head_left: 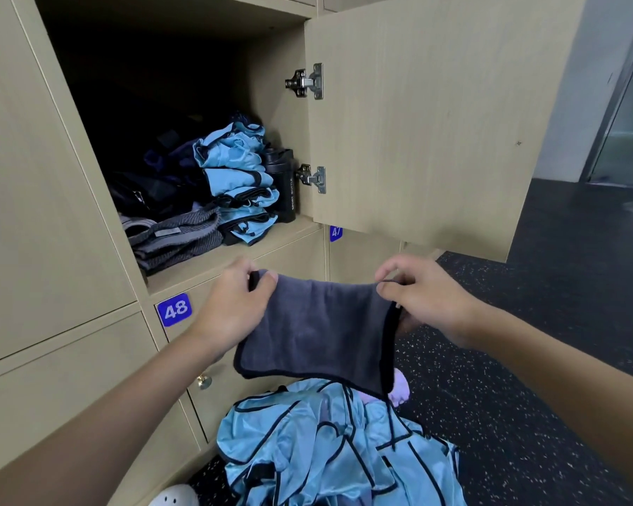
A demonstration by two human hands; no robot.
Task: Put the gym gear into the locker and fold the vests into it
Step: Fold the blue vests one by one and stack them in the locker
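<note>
Loose blue vests (326, 454) heap on the near floor (534, 396). Above them, left hand (234, 308) and right hand (424, 297) each pinch a grey towel (318, 330) by its top corners.

both hands (234, 304) (423, 299) pinching a grey towel (318, 330) by its top corners, over loose blue vests (329, 447), open locker (271, 235) above
</note>
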